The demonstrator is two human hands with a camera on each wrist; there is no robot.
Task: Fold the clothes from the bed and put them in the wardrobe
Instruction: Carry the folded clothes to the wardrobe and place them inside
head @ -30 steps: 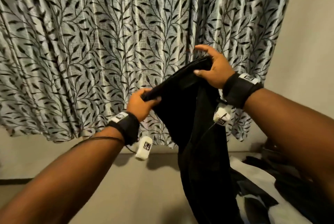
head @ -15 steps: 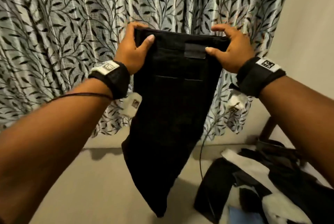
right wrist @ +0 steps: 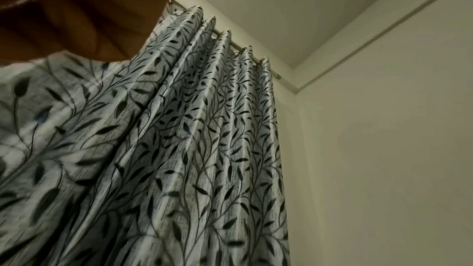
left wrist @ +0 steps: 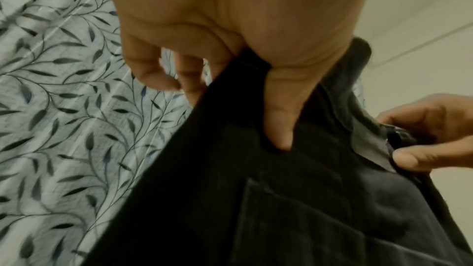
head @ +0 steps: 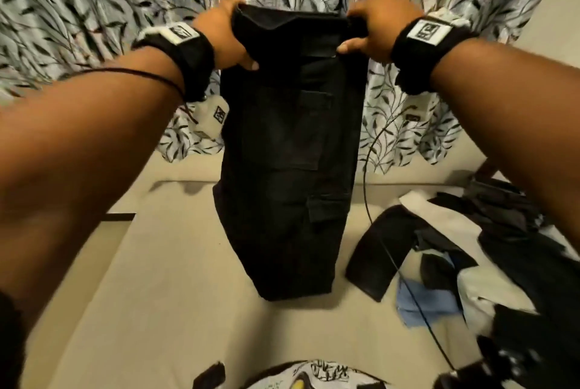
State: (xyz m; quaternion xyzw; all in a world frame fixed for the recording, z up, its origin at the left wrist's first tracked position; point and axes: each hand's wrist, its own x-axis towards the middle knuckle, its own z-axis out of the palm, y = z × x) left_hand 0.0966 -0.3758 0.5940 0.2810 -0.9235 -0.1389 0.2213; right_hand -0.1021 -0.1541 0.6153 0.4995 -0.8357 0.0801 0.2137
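Black cargo trousers (head: pixel 288 153) hang folded lengthwise in front of me, their lower end touching the beige bed (head: pixel 163 278). My left hand (head: pixel 229 40) grips the left end of the waistband, thumb pressed on the front of the cloth (left wrist: pixel 279 120). At the right end of the waistband my right hand (head: pixel 373 34) pinches the fabric, and it shows in the left wrist view too (left wrist: pixel 430 135). The right wrist view shows only a bit of my hand's palm side (right wrist: pixel 84 13) and none of the trousers.
A heap of dark, white and blue clothes (head: pixel 470 263) lies on the bed's right side. A leaf-patterned curtain (head: pixel 94 12) hangs behind, also (right wrist: pixel 179 149), with a bare wall (right wrist: pixel 384 149) to its right. A thin black cable (head: pixel 370 169) dangles over the bed.
The hands levelled and spread the waistband, then brought the trousers down so the hem rests on the bed. The view tilted downward, showing more of the bed.
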